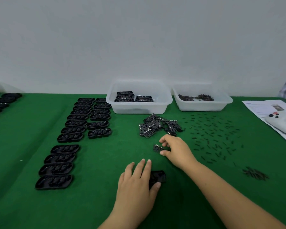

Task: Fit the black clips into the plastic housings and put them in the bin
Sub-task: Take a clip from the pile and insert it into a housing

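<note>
Rows of black oblong housings left of hands, on green cloth. Left hand, fingers nearly straight, thumb curled, holding one housing flat. Right hand pinching flat perforated black clip. Clip pile just beyond. Bin further back, holding several assemblies.

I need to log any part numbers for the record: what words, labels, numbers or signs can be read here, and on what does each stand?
None can be read.
Paper sheet at the table's right edge: printed lines and a small picture, too blurred to read.
Black housings in the left bin: pale marks, too small to read.
</note>
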